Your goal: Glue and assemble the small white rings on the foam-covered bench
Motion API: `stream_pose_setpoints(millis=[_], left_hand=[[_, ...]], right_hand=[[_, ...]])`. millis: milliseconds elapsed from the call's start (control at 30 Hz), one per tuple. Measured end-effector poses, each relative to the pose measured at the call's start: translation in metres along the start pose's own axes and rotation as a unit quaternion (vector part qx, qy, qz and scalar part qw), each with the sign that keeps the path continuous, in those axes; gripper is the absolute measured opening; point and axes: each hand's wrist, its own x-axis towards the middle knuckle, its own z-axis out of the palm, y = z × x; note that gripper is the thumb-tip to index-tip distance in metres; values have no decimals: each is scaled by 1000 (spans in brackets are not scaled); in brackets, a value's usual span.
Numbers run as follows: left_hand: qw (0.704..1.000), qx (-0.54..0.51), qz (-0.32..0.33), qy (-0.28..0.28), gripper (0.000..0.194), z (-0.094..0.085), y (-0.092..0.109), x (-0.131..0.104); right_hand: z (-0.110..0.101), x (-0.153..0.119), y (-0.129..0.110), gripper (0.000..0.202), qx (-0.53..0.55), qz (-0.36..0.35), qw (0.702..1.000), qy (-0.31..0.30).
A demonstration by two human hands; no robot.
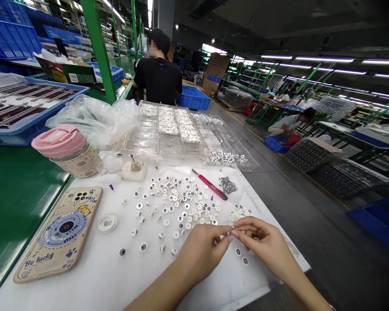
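My left hand (205, 247) and my right hand (262, 242) meet over the front right of the white work sheet (123, 289). The thumb and forefinger of each are pinched together, fingertips touching around a tiny part that is mostly hidden. Under and beside my right hand lie several small round discs with dark centres (245, 261). Just behind it is a cluster of white discs (241, 212). Many white round pieces (181, 196), some with dark or metal centres, are scattered to the left and beyond my left hand. Farther back sits a heap of small metal parts (228, 185).
A red pen-like tool (210, 185) lies behind the pieces. At left are a phone (60, 233), a white round lid (107, 223) and a pink-lidded cup (68, 149). Clear compartment trays (149, 144) with white parts stand behind. A person in black (158, 80) sits beyond.
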Motion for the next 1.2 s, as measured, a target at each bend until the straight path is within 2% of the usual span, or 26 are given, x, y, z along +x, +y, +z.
stream_pose_setpoints(millis=[67, 133, 200, 267, 300, 367, 467, 567, 767, 933, 1033, 1100, 1200], left_hand=[[1000, -16, -20, 6, 27, -1, -2, 2], [997, -48, -58, 27, 24, -3, -4, 4], [989, -92, -101, 61, 22, -4, -5, 6], [976, -143, -137, 91, 25, -7, -4, 9], [969, -169, -152, 100, 27, -8, -3, 10], [956, -212, -173, 103, 29, -11, -2, 13], [943, -252, -192, 99, 25, -15, -2, 15], [936, -275, -199, 98, 24, -19, -3, 16], [916, -330, -203, 103, 24, -25, -2, 17], [898, -366, -216, 116, 23, -29, -2, 17], [881, -400, -221, 121, 22, -32, -3, 17], [864, -433, -224, 123, 21, -34, -5, 18], [829, -491, -231, 131, 18, -36, -7, 19]], right_hand=[[1, -2, -1, 31, 5, -9, 1000, 3], [-9, 4, 3, 30, -10, -20, 999, 28], [-27, 19, 11, 30, -58, -37, 991, 116], [-47, 43, 21, 29, -127, -54, 966, 221], [-56, 57, 27, 29, -166, -58, 957, 229], [-67, 85, 39, 27, -240, -107, 951, 163], [-70, 115, 51, 19, -292, -161, 942, 47], [-66, 129, 56, 22, -307, -171, 936, 23], [-68, 132, 51, 24, -335, -202, 921, -9], [-68, 131, 51, 19, -326, -211, 921, 16], [-74, 127, 54, 16, -294, -203, 931, 72], [-78, 118, 52, 18, -264, -199, 935, 132], [-73, 94, 36, 18, -101, -216, 936, 260]])
